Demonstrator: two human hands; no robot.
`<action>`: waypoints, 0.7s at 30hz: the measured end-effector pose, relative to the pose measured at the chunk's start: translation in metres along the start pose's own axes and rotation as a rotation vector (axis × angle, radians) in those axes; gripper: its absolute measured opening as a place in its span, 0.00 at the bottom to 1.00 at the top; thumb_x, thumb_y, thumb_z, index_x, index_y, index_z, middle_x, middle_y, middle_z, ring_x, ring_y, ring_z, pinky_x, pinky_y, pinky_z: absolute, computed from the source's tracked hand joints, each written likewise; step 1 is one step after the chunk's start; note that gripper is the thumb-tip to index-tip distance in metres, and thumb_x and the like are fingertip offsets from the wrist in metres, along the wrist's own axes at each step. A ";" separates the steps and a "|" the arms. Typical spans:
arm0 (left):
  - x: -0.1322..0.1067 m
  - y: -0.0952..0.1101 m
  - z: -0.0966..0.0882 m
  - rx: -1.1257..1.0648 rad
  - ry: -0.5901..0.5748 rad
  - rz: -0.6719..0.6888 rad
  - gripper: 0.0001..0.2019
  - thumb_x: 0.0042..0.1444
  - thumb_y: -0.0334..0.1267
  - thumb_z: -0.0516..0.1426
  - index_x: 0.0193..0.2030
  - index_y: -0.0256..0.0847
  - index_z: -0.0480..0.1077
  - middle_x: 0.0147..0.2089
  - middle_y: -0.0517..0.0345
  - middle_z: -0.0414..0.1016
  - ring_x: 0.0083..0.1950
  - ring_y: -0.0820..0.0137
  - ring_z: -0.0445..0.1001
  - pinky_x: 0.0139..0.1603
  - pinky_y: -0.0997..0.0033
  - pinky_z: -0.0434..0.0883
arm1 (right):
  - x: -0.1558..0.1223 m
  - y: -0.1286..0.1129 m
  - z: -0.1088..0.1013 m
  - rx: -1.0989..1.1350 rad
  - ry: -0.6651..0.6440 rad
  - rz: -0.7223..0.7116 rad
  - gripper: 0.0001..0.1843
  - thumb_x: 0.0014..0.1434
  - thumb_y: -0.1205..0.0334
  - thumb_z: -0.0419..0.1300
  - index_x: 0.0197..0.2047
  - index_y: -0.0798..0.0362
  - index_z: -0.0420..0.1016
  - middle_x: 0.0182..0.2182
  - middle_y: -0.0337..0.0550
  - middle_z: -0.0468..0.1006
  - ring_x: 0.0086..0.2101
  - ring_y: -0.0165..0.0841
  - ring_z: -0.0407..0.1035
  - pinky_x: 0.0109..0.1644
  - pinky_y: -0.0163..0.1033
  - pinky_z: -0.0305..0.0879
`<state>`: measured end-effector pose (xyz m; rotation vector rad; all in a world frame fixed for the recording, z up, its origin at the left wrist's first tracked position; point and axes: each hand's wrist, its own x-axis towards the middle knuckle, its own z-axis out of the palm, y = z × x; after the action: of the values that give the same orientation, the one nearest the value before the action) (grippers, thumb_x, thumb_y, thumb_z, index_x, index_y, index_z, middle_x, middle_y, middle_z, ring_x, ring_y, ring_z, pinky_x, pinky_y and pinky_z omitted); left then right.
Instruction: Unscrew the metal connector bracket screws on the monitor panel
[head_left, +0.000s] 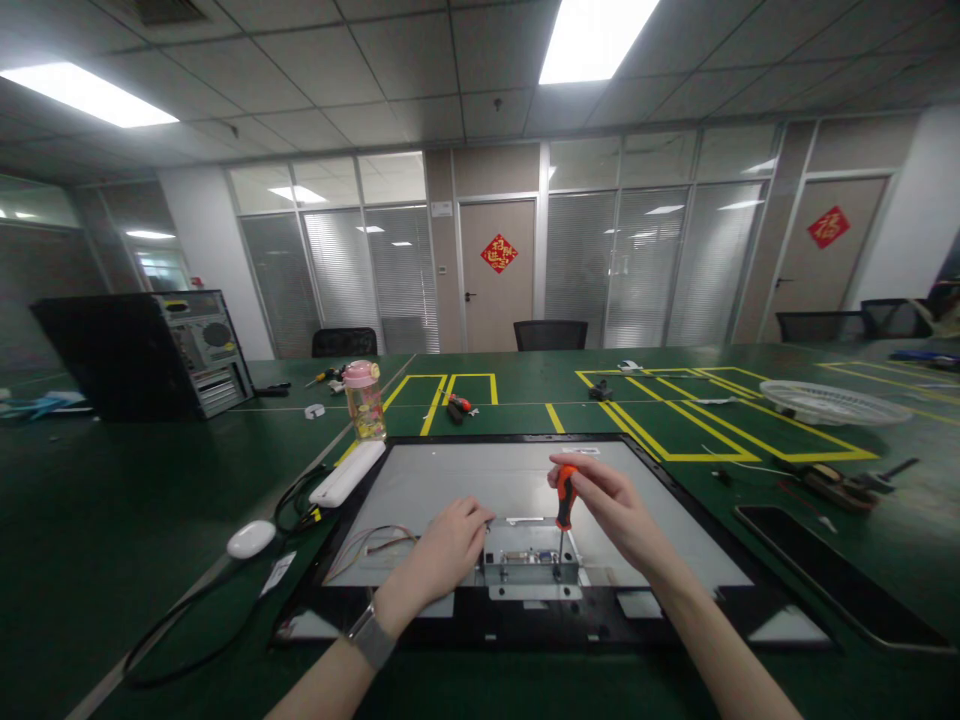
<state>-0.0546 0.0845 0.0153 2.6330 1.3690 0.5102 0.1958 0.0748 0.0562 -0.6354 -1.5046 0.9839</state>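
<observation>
A flat display panel (450, 470) with a black frame lies face down or back up on the green table; I cannot tell which. Near its front edge sits a metal bracket (529, 590) with a circuit board and connectors inside. My left hand (448, 548) is closed at the bracket's upper left corner, its fingertips partly hidden. Between the fingers of my right hand (611, 500) is an orange and black screwdriver (565, 497), held nearly upright. Its tip reaches down into the right part of the bracket. Thin wires (382, 540) lie loose on the panel left of my left hand.
On the left stand a black computer case (112, 355), a pink-lidded bottle (365, 402), a white power strip (348, 474) and a white mouse (251, 539). To the right lie a dark phone-like slab (836, 570), tools (832, 485) and a white round cover (832, 402). Another screwdriver (458, 402) lies beyond the panel.
</observation>
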 end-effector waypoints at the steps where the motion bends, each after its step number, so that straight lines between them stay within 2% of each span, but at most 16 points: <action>1: 0.000 0.000 0.000 -0.001 0.000 0.002 0.16 0.66 0.30 0.45 0.54 0.41 0.68 0.48 0.52 0.69 0.50 0.65 0.67 0.53 0.67 0.65 | 0.000 -0.001 0.001 0.028 -0.018 0.006 0.16 0.60 0.50 0.60 0.47 0.48 0.78 0.36 0.45 0.79 0.40 0.39 0.72 0.46 0.45 0.67; 6: 0.000 0.002 -0.002 0.001 -0.005 0.001 0.16 0.66 0.30 0.45 0.54 0.41 0.68 0.48 0.52 0.69 0.50 0.65 0.67 0.53 0.66 0.65 | 0.001 -0.002 0.005 0.137 -0.053 0.022 0.16 0.62 0.49 0.57 0.47 0.48 0.77 0.40 0.47 0.78 0.42 0.40 0.72 0.49 0.47 0.67; 8: 0.000 0.002 -0.002 -0.003 -0.004 -0.001 0.16 0.66 0.30 0.45 0.54 0.41 0.68 0.48 0.52 0.69 0.50 0.65 0.67 0.54 0.67 0.64 | 0.002 -0.002 0.005 0.076 -0.026 -0.008 0.14 0.61 0.50 0.58 0.43 0.48 0.78 0.41 0.47 0.77 0.42 0.40 0.71 0.49 0.46 0.67; 11: 0.000 0.002 -0.002 -0.007 -0.002 -0.004 0.16 0.66 0.30 0.45 0.53 0.41 0.69 0.48 0.52 0.69 0.50 0.66 0.67 0.53 0.67 0.64 | 0.001 0.000 0.002 -0.033 0.012 -0.059 0.11 0.58 0.51 0.63 0.36 0.48 0.80 0.38 0.44 0.76 0.40 0.39 0.70 0.46 0.44 0.67; 16: -0.001 0.001 -0.001 -0.008 -0.002 -0.008 0.16 0.66 0.31 0.45 0.54 0.41 0.68 0.48 0.52 0.69 0.51 0.65 0.67 0.54 0.67 0.64 | 0.000 0.001 0.001 0.047 -0.015 0.009 0.14 0.60 0.50 0.61 0.44 0.48 0.79 0.34 0.44 0.79 0.36 0.38 0.72 0.42 0.43 0.68; 21: 0.001 0.001 -0.001 -0.012 -0.009 -0.011 0.17 0.66 0.30 0.44 0.54 0.42 0.69 0.48 0.52 0.69 0.51 0.65 0.67 0.55 0.66 0.64 | 0.000 -0.001 0.004 0.087 -0.007 -0.007 0.14 0.61 0.50 0.59 0.44 0.48 0.79 0.34 0.45 0.79 0.37 0.39 0.72 0.41 0.42 0.68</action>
<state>-0.0540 0.0845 0.0161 2.6140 1.3725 0.5036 0.1919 0.0733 0.0575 -0.5645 -1.4607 1.0415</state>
